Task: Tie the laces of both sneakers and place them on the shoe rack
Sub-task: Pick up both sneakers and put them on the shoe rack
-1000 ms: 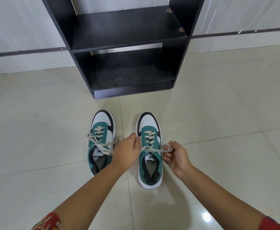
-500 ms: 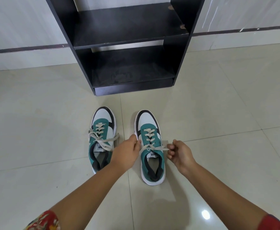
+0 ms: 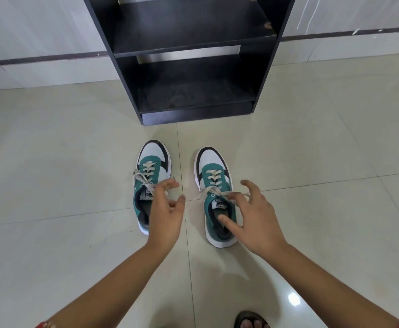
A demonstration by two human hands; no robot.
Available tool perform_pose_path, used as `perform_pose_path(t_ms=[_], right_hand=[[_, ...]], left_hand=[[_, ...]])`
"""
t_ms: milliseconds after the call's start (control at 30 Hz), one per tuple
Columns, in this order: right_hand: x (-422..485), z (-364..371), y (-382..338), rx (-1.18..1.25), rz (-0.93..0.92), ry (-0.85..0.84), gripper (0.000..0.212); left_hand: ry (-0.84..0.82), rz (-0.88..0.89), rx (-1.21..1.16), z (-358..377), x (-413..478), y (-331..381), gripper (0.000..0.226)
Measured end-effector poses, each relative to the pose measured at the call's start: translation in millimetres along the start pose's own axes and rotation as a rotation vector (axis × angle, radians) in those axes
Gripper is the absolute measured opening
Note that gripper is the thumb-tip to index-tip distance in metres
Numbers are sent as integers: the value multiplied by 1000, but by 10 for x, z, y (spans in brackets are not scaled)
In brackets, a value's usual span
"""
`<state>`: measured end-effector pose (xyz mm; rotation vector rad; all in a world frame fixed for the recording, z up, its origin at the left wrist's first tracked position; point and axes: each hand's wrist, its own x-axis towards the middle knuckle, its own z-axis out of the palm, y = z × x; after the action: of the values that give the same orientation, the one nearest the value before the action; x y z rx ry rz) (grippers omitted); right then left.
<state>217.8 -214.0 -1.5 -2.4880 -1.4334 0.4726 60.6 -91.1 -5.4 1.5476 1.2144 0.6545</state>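
Two green, white and black sneakers stand side by side on the floor, toes toward the rack. The left sneaker (image 3: 151,162) has a tied bow of cream laces. The right sneaker (image 3: 214,176) has its laces (image 3: 202,194) lying across the tongue, spread out to both sides. My left hand (image 3: 166,214) hovers between the shoes, over the left sneaker's heel, fingers apart and holding nothing. My right hand (image 3: 253,214) is spread over the right sneaker's opening, fingers apart, touching or just above the lace end. The black shoe rack (image 3: 193,114) stands just beyond the shoes.
The rack has two dark shelves, both bare, against a pale wall with a dark stripe. Pale floor tiles (image 3: 51,185) surround the shoes. A foot in a dark sandal (image 3: 250,321) shows at the bottom edge.
Both hands have let go of the right sneaker's lace ends and opened. The laces now lie loose across the shoe. The view has come closer.
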Motion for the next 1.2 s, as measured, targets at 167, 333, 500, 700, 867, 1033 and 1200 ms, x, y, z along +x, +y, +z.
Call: perform_pose_path(t_ms=[167,333,500,700,867,1033,1200], right_hand=[[-83,-98,-128,-72,-191,206,29],[-146,-61,-185,-293,-47,-303,57],[-101,108,-171,-167,17,-317,57],[-61,225,-199,-83,16,-196,34],[-62,191,-245,-22,3,-88,33],[39,37,-261,34,-20,64,31],[263,-288,-419,-6,-126,264,35]], left_hand=[[107,264,496,-309,12,-92,34],[22,8,706,-542,-102,-341,55],[-146,-92,636,-627,-107,-449,59],[-117,44,582,-554,-221,-340,32],[-115,86,578,-507,-320,-218,29],[-59,163,559,-500,-225,16,39],[-3,259,611,-644,38,373,32]])
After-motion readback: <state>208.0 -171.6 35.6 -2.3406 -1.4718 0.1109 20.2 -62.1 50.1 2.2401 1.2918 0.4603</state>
